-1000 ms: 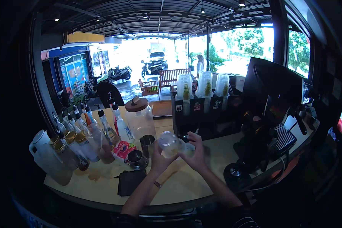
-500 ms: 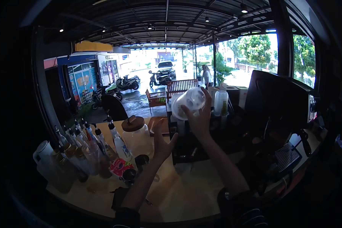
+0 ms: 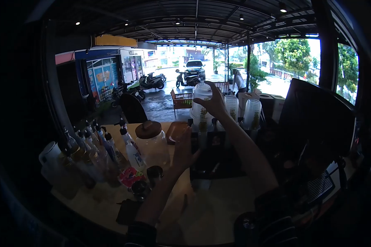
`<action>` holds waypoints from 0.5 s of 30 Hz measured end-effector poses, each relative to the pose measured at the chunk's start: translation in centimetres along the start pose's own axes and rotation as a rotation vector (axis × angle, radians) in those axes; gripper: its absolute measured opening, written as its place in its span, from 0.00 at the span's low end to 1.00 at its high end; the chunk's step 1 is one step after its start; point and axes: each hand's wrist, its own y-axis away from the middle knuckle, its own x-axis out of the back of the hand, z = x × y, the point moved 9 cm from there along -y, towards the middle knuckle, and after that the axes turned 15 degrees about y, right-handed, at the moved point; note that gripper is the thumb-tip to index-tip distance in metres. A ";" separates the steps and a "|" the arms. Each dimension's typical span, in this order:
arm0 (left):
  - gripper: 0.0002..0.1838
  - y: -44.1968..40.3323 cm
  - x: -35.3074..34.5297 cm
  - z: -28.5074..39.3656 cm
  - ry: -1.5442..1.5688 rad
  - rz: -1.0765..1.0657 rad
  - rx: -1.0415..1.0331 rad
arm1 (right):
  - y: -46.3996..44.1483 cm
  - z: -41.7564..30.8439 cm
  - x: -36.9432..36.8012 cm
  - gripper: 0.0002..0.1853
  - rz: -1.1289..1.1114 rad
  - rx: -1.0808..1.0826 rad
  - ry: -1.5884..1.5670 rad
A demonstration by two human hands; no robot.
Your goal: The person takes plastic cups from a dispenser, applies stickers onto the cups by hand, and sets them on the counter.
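Observation:
My right hand (image 3: 213, 102) is closed around a clear plastic cup (image 3: 203, 90), which is bottom-up at the top of a cup stack (image 3: 200, 117) with yellowish print. Whether that cup is nested on the stack or just above it, I cannot tell. Two more stacks of clear cups, a middle one (image 3: 231, 108) and a right one (image 3: 252, 114), stand beside it on a dark machine or rack (image 3: 218, 164). Lower and to the left, my left hand (image 3: 184, 151) is empty, its thumb apart from the fingers, near a brown tray (image 3: 178, 132).
A glass jar (image 3: 152, 148) with a wooden lid stands left of my left hand. Several pump bottles (image 3: 130, 150) and a pitcher (image 3: 51, 158) fill the counter's left side. Metal cups (image 3: 154, 175) and a red packet (image 3: 130, 176) lie in front. A large dark machine (image 3: 313, 119) stands at right.
My right hand has brought the cup from a tilted position to upright over the left stack, bottom-up. The left hand has stayed low and open. The view has shifted, so the scene sits further right.

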 end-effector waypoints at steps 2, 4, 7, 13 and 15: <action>0.46 0.1 0.1 -0.1 -0.001 0.006 -0.009 | 0.1 0.2 -0.8 0.41 -0.045 0.038 -0.002; 0.46 0.0 0.0 0.2 0.004 0.010 -0.023 | 0.9 -0.6 -0.4 0.42 -0.027 0.085 0.082; 0.46 0.0 -0.2 0.1 -0.001 0.012 0.008 | 1.6 -0.5 -0.5 0.40 -0.063 -0.008 0.137; 0.47 0.1 -0.2 -0.1 0.092 0.022 -0.025 | 2.9 -0.5 -1.3 0.39 -0.105 0.019 0.288; 0.47 0.0 -0.1 0.0 0.059 0.035 -0.024 | 3.3 -0.6 -1.2 0.39 -0.120 -0.004 0.318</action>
